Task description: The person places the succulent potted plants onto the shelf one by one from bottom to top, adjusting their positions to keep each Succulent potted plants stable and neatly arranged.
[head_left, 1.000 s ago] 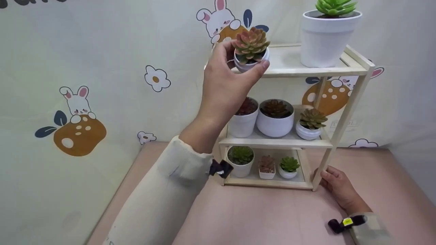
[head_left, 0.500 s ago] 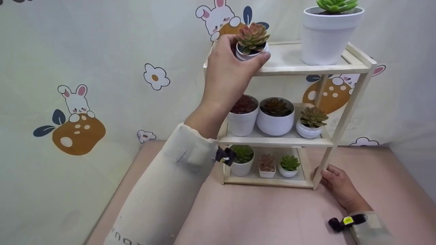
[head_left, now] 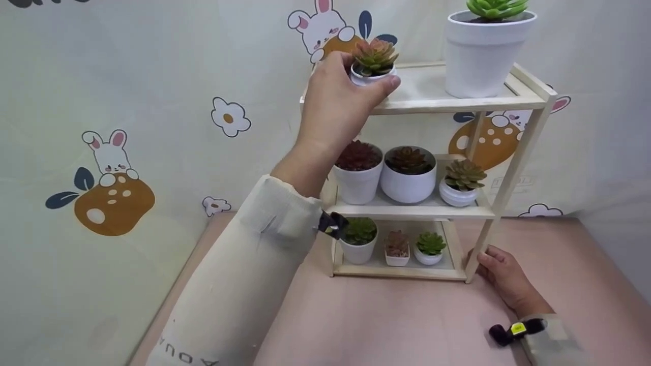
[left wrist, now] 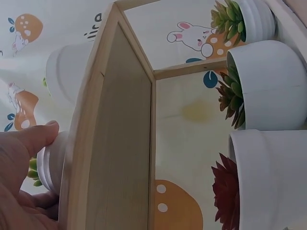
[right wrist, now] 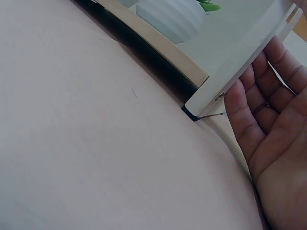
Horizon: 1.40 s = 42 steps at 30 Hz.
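Observation:
A small potted succulent point(head_left: 375, 57) with pink-green leaves and a white pot is at the left end of the wooden shelf rack's point(head_left: 422, 212) top board. My left hand point(head_left: 333, 104) holds its pot between thumb and fingers. In the left wrist view the pot's base point(left wrist: 58, 160) is at the board, seemingly against it; the hand hides part of the pot. Low at the right, my right hand point(head_left: 508, 279) grips the rack's front leg point(head_left: 478, 254). The right wrist view has its bent fingers point(right wrist: 240, 103) against the outer side of that leg.
A large white pot point(head_left: 483, 61) with a green succulent stands right on the top board. The middle shelf bears a red succulent point(head_left: 358, 183), a brown one point(head_left: 408, 180) and a small one point(head_left: 457, 195). Three small plants, including a pink one point(head_left: 396, 251), sit on the bottom shelf.
The left hand has raised the small succulent slightly and brought it back over the top board; over the last half second it barely moves. The right hand stays at the leg.

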### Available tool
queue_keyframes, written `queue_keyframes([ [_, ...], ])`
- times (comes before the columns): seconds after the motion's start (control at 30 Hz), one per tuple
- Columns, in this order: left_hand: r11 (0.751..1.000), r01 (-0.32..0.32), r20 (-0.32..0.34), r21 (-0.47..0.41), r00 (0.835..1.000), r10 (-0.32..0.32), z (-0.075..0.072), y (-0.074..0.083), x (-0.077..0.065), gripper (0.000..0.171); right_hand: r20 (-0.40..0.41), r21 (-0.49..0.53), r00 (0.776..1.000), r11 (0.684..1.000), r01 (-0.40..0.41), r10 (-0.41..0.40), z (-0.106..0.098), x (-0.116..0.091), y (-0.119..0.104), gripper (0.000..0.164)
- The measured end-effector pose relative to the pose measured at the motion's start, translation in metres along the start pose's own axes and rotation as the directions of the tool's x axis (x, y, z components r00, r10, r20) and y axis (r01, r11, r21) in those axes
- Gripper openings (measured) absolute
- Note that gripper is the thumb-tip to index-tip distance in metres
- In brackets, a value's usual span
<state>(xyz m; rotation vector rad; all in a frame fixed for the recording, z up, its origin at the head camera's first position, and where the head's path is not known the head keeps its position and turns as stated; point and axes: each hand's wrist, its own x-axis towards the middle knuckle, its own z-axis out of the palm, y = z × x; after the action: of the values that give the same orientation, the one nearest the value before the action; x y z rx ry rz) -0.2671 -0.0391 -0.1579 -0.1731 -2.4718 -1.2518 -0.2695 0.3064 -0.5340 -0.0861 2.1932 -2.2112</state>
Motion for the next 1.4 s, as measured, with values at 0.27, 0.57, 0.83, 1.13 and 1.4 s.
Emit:
queue_keyframes([
  [0.27, 0.996, 0.039, 0.01, 0.082, 0.999, -0.04, 0.0005, 0.0023, 0.0019, 0.07, 0.026, 0.016, 1.0, 1.0, 0.003, -0.004, -0.0017, 0.0002, 0.0008, 0.027],
  [0.57, 0.992, 0.039, 0.023, 0.12, 0.999, -0.042, -0.0022, 0.0038, 0.0029, 0.07, 0.001, 0.019, 1.0, 1.0, -0.004, 0.004, 0.0003, 0.0014, -0.0028, 0.03],
  [0.83, 0.993, 0.045, 0.031, 0.106, 0.998, -0.049, -0.0024, 0.0029, 0.0013, 0.072, 0.026, -0.039, 1.0, 0.999, -0.011, 0.012, -0.0004, 0.0003, -0.0015, 0.034],
  [1.13, 0.995, 0.049, 0.024, 0.086, 0.998, -0.052, -0.002, 0.0042, 0.0014, 0.079, 0.002, -0.004, 1.0, 1.0, 0.003, -0.003, 0.0004, 0.0025, -0.0024, 0.028],
  [1.4, 0.999, 0.05, 0.037, 0.012, 0.998, -0.05, -0.0094, 0.0017, -0.0028, 0.079, 0.002, -0.001, 1.0, 1.0, -0.022, 0.022, 0.0009, 0.001, -0.0031, 0.03],
])
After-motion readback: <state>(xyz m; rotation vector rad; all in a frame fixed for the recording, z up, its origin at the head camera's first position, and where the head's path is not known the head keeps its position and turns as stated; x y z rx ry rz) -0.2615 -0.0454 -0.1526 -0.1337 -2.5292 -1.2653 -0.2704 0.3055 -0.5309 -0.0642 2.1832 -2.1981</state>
